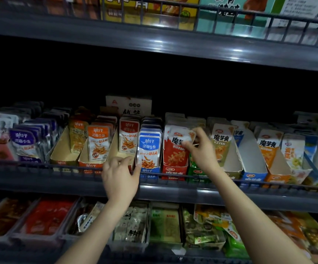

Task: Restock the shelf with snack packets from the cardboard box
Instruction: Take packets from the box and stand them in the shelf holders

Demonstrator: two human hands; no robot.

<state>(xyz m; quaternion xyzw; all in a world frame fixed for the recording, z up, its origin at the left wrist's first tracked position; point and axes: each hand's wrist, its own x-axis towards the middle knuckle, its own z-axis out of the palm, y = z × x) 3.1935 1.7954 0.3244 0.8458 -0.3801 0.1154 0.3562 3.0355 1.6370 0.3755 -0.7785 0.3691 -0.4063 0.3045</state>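
1. The right hand [198,147] pinches a snack packet [179,134] by its top, over the red tray [174,169] on the middle shelf [230,195]. The supply box is out of sight.
2. The left hand [120,178] has its fingers curled beside the blue packet [148,149]; I can't tell if they grip it.
3. I'd drop the packet in upright, label forward.
4. It's tight: the wire rail [30,164] runs in front and neighbouring trays touch, but above is open.

1 head-worn wide-angle view, facing the middle shelf [173,191] (tilted slightly down), close up, lower shelf below
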